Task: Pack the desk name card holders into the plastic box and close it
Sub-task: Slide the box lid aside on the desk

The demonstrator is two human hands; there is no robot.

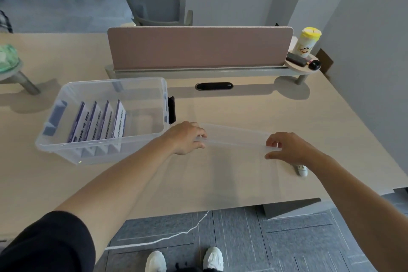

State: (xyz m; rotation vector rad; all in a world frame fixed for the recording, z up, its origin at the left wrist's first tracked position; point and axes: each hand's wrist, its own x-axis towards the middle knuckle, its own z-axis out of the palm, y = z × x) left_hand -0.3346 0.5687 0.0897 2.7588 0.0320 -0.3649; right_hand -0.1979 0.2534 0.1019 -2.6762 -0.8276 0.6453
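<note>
A clear plastic box [66, 152] stands open on the left of the desk, with a black latch [171, 109] on its right end. Inside it, several purple-and-white name card holders [100, 120] stand in a row toward the left. To the right of the box, a clear lid [236, 137] is tilted above the desk. My left hand [187, 138] grips the lid's near edge at its left end. My right hand [287, 148] grips the same edge at its right end.
A pink divider panel [199, 47] runs across the back of the desk [242, 183]. A small shelf [302, 65] at the back right bears a yellow-capped canister [308, 41]. A white marker [301, 170] lies under my right wrist. A grey chair [154, 0] stands behind the divider.
</note>
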